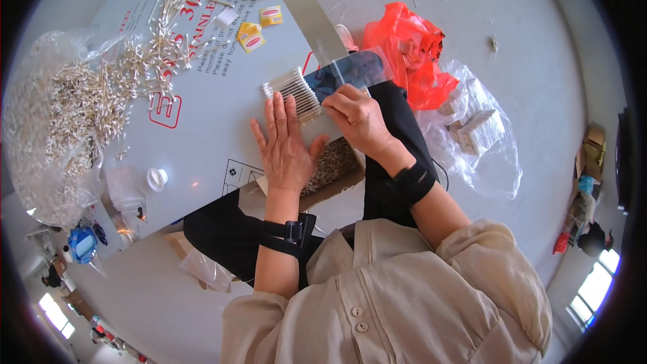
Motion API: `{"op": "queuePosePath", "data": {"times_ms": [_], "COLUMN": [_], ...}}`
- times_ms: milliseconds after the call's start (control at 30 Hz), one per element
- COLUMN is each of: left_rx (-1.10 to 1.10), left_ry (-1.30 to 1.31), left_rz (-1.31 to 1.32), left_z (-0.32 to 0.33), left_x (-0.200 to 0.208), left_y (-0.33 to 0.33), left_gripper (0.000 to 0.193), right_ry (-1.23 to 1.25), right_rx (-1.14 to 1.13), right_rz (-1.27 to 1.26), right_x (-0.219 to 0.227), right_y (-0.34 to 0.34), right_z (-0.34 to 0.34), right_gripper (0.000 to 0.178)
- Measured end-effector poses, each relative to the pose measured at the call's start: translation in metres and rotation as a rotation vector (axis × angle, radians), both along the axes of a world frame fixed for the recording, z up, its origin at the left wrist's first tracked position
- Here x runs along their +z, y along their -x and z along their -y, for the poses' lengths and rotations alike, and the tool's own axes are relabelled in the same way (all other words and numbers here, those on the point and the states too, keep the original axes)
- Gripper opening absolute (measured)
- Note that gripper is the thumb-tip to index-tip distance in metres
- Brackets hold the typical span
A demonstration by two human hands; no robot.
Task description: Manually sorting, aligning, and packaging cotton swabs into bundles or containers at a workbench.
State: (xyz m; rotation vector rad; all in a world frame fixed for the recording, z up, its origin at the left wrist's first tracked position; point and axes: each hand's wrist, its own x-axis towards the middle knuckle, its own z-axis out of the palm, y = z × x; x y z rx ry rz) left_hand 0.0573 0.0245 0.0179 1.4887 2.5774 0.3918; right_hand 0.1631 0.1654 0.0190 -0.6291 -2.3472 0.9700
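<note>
A neat row of cotton swabs (294,93) lies side by side at the table's right edge. My left hand (288,152) rests flat, fingers stretched, with the fingertips on the row's near end. At the row's right side my right hand (359,118) is closed in a pinch; what is between the fingers is hidden. A clear plastic bag (367,64) sticks out past the table edge beyond that hand, next to the swabs. A thin white stick (339,71) shows just above my right knuckles.
Loose cotton swabs (87,98) spill from a large clear bag (34,155) at left. Several yellow packets (271,16) and a white round cap (156,178) lie on the grey table (202,104). An open carton (330,185) stands below the edge. On the floor are a red bag (404,47) and clear-bagged packs (480,131).
</note>
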Motion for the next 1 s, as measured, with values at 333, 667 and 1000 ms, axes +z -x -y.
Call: {"op": "queuePosePath", "data": {"times_ms": [333,667,1000], "left_rx": [-0.008,-0.008,0.0], "left_ry": [0.018,0.021,0.025], "left_rz": [-0.029,-0.04,-0.018], "left_z": [-0.0022,-0.002,-0.0025], "left_x": [-0.003,-0.0048,-0.0043], "left_y": [0.0007,0.0017,0.0023], "left_gripper": [0.093,0.09,0.09], "right_ry": [-0.058,-0.078,-0.11], "right_rx": [0.001,0.043,-0.012], "right_rz": [0.004,0.017,0.035], "right_x": [-0.0043,-0.0054,-0.0039], "right_y": [0.0038,0.0033,0.0084], "right_z": [0.0002,-0.0007,0.0013], "right_gripper": [0.004,0.007,0.011]}}
